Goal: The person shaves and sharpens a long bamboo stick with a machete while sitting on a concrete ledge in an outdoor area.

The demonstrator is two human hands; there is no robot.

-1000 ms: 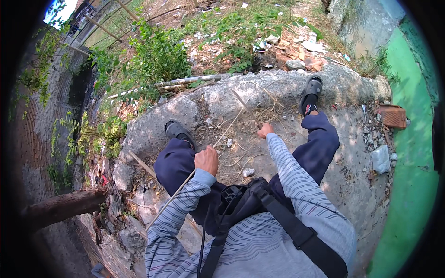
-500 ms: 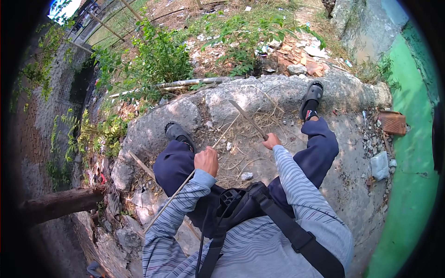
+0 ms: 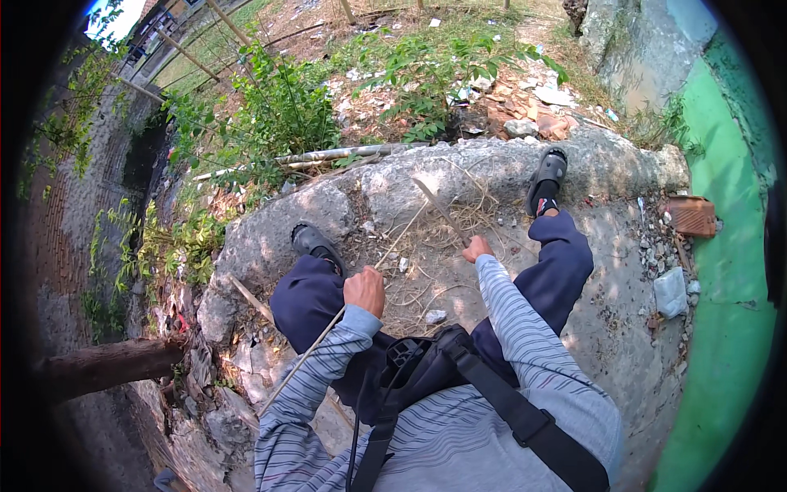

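1. Clamping is seen at the left hand (image 3: 365, 291); its fingers are wrapped together around a thin pale stick (image 3: 402, 235), apparently so that it is steadied partway along, with a free end left ahead of the fist.
2. The rest of the stick is laid back from the left fingers along the left sleeve (image 3: 316, 381); the forearm is probably used as a rest, so that sideways swing is limited.
3. A knife (image 3: 443, 211) is held in the right hand (image 3: 476, 249); the fingers are curled tightly on its handle, which is mostly hidden by the fist; the blade is aimed ahead and leftward of those fingers, so skin is likely spared.
4. Blade and free stick end are placed close together, ahead of and between both sets of fingers; whether contact is made cannot be told.
5. Both hands are set well apart, the right one farther forward; working room seems to be left for the blade.
6. Dry strips (image 3: 474, 220) are strewn just ahead of the right fingers; a small white stone (image 3: 435, 316) is seen between the hands, untouched.
7. The left shoe (image 3: 314, 240) is planted ahead and left of the left fingers; the right shoe (image 3: 548, 170), ahead and right of the right fingers; the middle is presumably freed by this spread.
8. A reddish brick (image 3: 691, 216) is located well right of the right fingers; not handled.
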